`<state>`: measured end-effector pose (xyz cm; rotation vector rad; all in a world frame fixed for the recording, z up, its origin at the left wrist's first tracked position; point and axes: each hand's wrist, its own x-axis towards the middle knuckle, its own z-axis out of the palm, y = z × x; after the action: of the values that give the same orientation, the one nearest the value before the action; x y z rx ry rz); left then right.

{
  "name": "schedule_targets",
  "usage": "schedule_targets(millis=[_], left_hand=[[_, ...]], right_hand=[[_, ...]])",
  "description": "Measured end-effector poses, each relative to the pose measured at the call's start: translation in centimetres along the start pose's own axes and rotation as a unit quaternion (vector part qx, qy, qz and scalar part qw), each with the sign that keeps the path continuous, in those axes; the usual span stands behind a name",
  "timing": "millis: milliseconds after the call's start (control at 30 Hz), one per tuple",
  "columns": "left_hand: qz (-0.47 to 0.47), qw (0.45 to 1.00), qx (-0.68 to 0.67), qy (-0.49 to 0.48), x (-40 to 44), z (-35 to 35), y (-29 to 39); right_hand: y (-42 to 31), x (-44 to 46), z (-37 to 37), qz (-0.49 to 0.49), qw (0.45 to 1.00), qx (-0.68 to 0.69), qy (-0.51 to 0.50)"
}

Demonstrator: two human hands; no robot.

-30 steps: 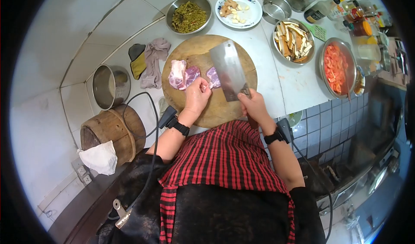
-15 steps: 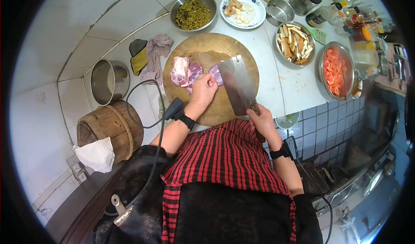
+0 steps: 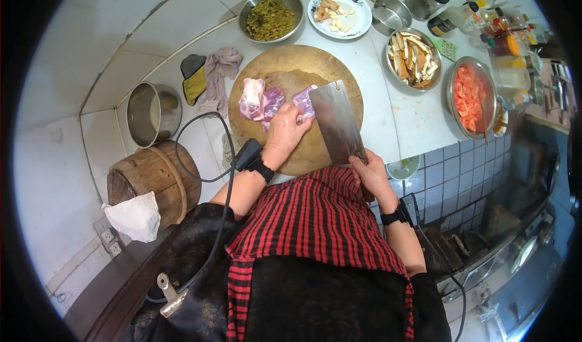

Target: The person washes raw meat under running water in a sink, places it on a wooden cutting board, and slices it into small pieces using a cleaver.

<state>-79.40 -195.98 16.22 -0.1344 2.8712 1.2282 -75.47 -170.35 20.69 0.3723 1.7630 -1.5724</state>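
Note:
My right hand [image 3: 370, 173] grips the handle of a broad cleaver [image 3: 337, 120], its blade slanting over the right part of the round wooden chopping board [image 3: 303, 157]. Next to the blade's left edge lies a piece of raw meat [image 3: 304, 100]. The curled fingers of my left hand [image 3: 287, 134] close on the near end of that piece; the fingertips are partly hidden. To the left, a larger chunk of raw meat [image 3: 253, 99] with a pale fatty layer rests on the board, its darker part reaching toward my left hand.
Behind the board stand a bowl of chopped green vegetables [image 3: 270, 19] and a plate with ginger and garlic [image 3: 357, 23]. At right are a bowl of sliced tofu-like strips [image 3: 397, 57] and a bowl of red pieces [image 3: 470, 102]. Cloths [image 3: 221, 69] and a wooden bucket [image 3: 145, 181] are left.
My left hand has shifted slightly right and toward me, its fingers now at the near end of the right meat piece. The cleaver has moved a little; its handle stays in my right hand.

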Motion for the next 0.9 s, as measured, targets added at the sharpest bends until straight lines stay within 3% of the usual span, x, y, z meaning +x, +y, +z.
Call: schedule_targets(millis=[300,400,700,900], left_hand=[[-0.046,0.999,-0.008,0.018,-0.1,0.7,-1.6],[0.005,0.998,-0.024,0.057,-0.7,0.7,-1.9],[0.023,0.999,-0.001,0.044,-1.2,0.4,-2.2],[-0.005,0.999,-0.009,0.052,-1.0,0.0,-2.2]], right_hand=[[-0.6,0.1,0.0,0.005,0.999,-0.017,-0.027],[-0.1,0.2,0.0,0.014,0.998,-0.013,-0.051],[-0.2,3.0,1.4,-0.031,0.996,-0.020,-0.085],[0.8,2.3,1.3,0.000,0.994,-0.038,-0.103]])
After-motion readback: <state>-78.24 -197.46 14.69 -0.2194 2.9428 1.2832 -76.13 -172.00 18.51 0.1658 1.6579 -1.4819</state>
